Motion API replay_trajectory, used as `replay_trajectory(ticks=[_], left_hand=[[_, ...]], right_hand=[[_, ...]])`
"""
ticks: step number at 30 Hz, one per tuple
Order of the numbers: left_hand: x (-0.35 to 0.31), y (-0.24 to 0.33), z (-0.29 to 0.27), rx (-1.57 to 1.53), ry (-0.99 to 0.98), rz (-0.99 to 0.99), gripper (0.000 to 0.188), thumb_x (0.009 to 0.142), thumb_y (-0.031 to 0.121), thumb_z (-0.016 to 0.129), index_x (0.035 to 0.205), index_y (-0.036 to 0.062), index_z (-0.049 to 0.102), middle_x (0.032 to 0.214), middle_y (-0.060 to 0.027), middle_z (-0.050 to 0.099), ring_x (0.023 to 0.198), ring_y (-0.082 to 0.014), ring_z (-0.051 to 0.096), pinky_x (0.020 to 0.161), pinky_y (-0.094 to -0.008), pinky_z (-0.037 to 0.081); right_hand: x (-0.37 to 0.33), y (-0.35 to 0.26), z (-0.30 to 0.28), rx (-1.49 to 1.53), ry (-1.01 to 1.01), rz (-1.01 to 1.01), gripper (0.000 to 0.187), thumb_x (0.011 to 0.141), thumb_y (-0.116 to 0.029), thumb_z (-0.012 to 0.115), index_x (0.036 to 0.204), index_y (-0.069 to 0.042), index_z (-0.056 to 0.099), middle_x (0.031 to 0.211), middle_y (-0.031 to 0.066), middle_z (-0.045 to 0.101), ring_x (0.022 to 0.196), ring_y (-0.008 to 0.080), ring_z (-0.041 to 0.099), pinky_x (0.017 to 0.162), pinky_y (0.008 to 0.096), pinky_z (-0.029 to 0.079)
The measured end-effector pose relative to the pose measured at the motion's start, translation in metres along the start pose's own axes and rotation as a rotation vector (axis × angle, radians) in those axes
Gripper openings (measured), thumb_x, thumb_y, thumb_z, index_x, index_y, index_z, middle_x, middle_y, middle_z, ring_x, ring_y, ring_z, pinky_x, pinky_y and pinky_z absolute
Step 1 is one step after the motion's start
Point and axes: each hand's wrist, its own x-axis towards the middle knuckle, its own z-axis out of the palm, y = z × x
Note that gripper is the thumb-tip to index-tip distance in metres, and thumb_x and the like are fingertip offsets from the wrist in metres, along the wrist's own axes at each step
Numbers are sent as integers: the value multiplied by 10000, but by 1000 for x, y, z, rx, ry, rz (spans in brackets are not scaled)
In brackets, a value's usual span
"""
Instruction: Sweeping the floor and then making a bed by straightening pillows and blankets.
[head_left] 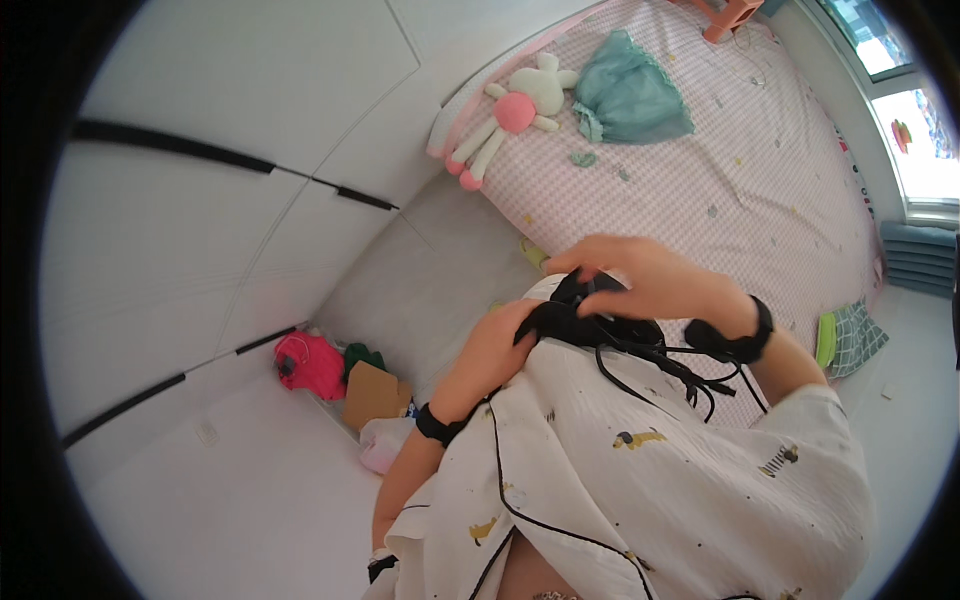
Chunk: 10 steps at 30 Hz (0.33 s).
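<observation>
- Black corded bundle (590, 325) held at chest, just below the bed (700, 170) edge.
- Left hand (495, 350) cups it; right hand (640, 280) fingers pinch its top.
- Likely light, limp, tangle-prone; best gripped at the solid core, not the loose cords.

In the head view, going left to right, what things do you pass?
Pink bag → brown card → left hand → black cords → right hand → green checked cloth.
</observation>
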Motion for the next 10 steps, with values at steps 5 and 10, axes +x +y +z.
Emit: replay_trajectory(ticks=[5, 10], left_hand=[[58, 15, 1, -159, 27, -213, 402, 719, -19, 531, 1110, 74, 511, 793, -97, 587, 637, -208, 510, 609, -263, 417], [109, 32, 3, 32, -87, -209, 475, 724, 13, 561, 1180, 108, 472, 1192, -92, 473, 845, -193, 559, 689, -305, 461]], right_hand=[[-32, 46, -65, 348, 82, 506, 109, 745, -101, 615, 830, -36, 633, 701, 68, 609, 634, 174, 579, 597, 288, 456], [-15, 76, -76, -202, -244, 385, 138, 717, -177, 621, 808, -76, 639, 713, 84, 633, 668, 215, 611, 635, 321, 468]])
